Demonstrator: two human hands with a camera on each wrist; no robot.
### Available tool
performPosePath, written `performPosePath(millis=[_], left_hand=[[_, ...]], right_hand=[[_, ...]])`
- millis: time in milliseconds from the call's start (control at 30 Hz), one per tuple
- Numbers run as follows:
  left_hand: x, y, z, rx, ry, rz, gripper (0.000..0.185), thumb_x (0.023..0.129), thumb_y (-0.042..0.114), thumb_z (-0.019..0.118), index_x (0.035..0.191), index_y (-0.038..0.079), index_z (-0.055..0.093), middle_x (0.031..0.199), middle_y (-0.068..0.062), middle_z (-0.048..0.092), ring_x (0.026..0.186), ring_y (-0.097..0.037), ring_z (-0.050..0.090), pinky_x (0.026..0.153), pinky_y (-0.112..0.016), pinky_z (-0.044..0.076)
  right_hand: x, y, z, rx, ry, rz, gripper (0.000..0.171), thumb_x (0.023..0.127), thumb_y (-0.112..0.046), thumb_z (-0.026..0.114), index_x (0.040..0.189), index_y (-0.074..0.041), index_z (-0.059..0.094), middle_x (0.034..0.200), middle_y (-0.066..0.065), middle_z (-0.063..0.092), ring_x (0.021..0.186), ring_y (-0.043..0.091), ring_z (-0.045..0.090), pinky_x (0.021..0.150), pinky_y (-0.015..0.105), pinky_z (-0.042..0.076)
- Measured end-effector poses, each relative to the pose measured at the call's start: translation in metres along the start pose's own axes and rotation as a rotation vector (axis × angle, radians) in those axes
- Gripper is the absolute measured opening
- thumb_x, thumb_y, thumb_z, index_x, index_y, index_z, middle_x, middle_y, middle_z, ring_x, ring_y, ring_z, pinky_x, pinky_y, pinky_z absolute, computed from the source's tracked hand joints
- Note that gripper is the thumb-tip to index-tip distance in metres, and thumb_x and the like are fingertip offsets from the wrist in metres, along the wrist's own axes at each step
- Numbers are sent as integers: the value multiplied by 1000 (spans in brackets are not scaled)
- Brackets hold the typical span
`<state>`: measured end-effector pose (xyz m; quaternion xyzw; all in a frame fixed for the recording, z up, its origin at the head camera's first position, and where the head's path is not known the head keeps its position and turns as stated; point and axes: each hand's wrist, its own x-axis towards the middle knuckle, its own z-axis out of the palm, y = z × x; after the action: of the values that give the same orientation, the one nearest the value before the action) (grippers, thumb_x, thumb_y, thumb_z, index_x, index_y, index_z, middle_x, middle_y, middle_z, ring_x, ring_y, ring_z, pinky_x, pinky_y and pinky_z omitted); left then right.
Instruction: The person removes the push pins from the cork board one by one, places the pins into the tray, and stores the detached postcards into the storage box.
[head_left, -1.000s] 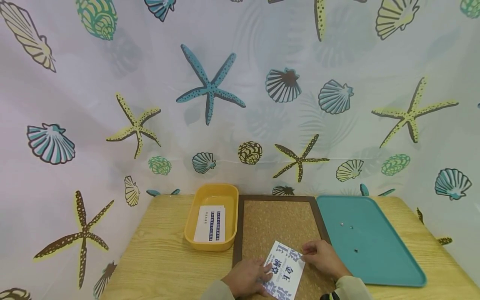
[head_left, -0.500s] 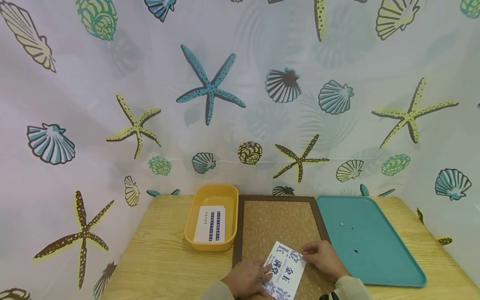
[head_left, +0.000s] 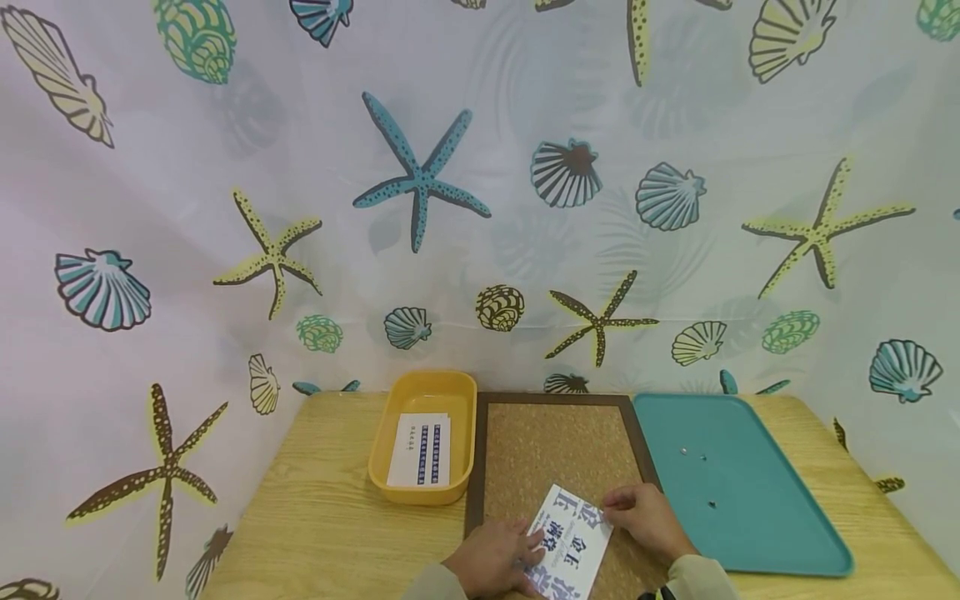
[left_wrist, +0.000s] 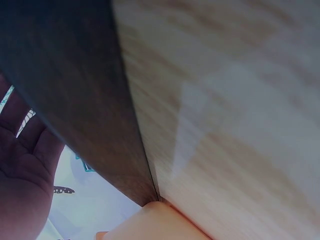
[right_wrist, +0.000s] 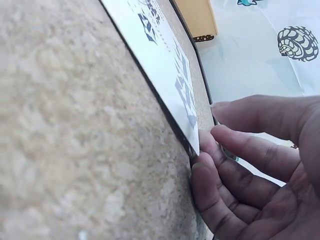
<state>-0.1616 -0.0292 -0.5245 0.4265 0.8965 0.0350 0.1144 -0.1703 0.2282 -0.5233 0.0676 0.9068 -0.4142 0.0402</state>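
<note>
A white card (head_left: 576,537) printed with blue Chinese characters lies at a slant on a dark-framed cork board (head_left: 558,442). My left hand (head_left: 491,557) rests over the card's left edge in the head view, fingers extended. In the left wrist view, the board's dark frame (left_wrist: 85,100) partly hides that hand. At the card's right corner is my right hand (head_left: 647,518). Close up in the right wrist view, curled fingers (right_wrist: 202,175) hold the corner of the card (right_wrist: 172,85). Whether a small pin sits between those fingers cannot be made out.
Left of the board stands a yellow bin (head_left: 380,454) holding more printed cards (head_left: 408,446). A teal tray (head_left: 765,500) on the right has several tiny metallic pieces (head_left: 712,503) on it. A shell-patterned curtain (head_left: 465,250) hangs behind the wooden table (head_left: 330,483).
</note>
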Motion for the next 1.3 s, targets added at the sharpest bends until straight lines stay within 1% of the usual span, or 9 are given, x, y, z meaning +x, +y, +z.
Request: performPosePath(millis=[100, 167, 300, 500, 700, 900, 1033, 1200, 1300], left_hand=[[0, 0, 0, -12, 19, -13, 50, 82, 46, 69, 129, 33, 61, 139, 16, 50, 133, -13, 44, 104, -32, 41], [0, 0, -1, 17, 24, -5, 50, 82, 46, 69, 129, 33, 61, 139, 16, 50, 132, -13, 45, 103, -32, 42], [0, 0, 0, 46, 8, 10, 51, 83, 50, 66, 130, 33, 60, 140, 16, 50, 133, -13, 44, 104, -32, 42], [0, 1, 1, -26, 12, -21, 54, 79, 51, 68, 130, 34, 61, 140, 16, 50, 133, -13, 44, 104, -33, 42], [-1, 2, 1, 6, 45, -10, 54, 78, 51, 69, 128, 34, 62, 138, 14, 52, 131, -14, 47, 101, -34, 44], [-1, 3, 0, -48, 38, -42, 54, 77, 50, 70, 128, 34, 62, 139, 15, 51, 132, -12, 45, 103, -34, 42], [-4, 2, 0, -30, 85, -7, 53, 77, 51, 70, 126, 30, 64, 137, 13, 54, 130, -13, 47, 103, -32, 42], [-9, -2, 1, 1, 172, 69, 49, 79, 51, 70, 121, 26, 68, 135, 7, 57, 127, -14, 50, 100, -29, 43], [-10, -6, 3, 4, 223, 97, 43, 81, 48, 70, 117, 23, 71, 132, 4, 59, 121, -12, 55, 96, -26, 46]], right_hand=[[1, 0, -1, -1, 4, 2, 11, 80, 0, 72, 90, 0, 72, 86, 7, 70, 76, 15, 61, 67, 35, 51], [1, 1, -1, 3, 6, 2, 11, 80, 0, 72, 91, 0, 72, 86, 7, 70, 77, 15, 61, 68, 35, 52], [-1, 2, -1, 29, 10, -4, 12, 80, 1, 71, 92, 2, 72, 87, 8, 70, 78, 16, 62, 69, 36, 52], [-3, 1, 1, 85, 26, -6, 15, 79, 3, 72, 94, 4, 71, 89, 11, 71, 82, 18, 64, 71, 36, 53], [-5, 3, 4, 191, 35, 40, 22, 78, 7, 72, 99, 8, 69, 90, 11, 70, 80, 18, 64, 69, 35, 55], [-5, 6, 5, 266, 53, 76, 34, 71, 8, 77, 103, 10, 67, 86, 7, 69, 79, 18, 63, 68, 32, 53], [-5, 6, 6, 246, 55, 60, 38, 67, 10, 79, 103, 11, 67, 85, 7, 69, 78, 18, 63, 67, 32, 52], [-7, 5, 7, 214, 55, 57, 36, 67, 10, 79, 102, 10, 67, 85, 7, 69, 77, 18, 63, 66, 32, 53], [-7, 5, 6, 215, 56, 49, 35, 67, 10, 78, 101, 10, 67, 85, 7, 69, 77, 18, 63, 65, 31, 52]])
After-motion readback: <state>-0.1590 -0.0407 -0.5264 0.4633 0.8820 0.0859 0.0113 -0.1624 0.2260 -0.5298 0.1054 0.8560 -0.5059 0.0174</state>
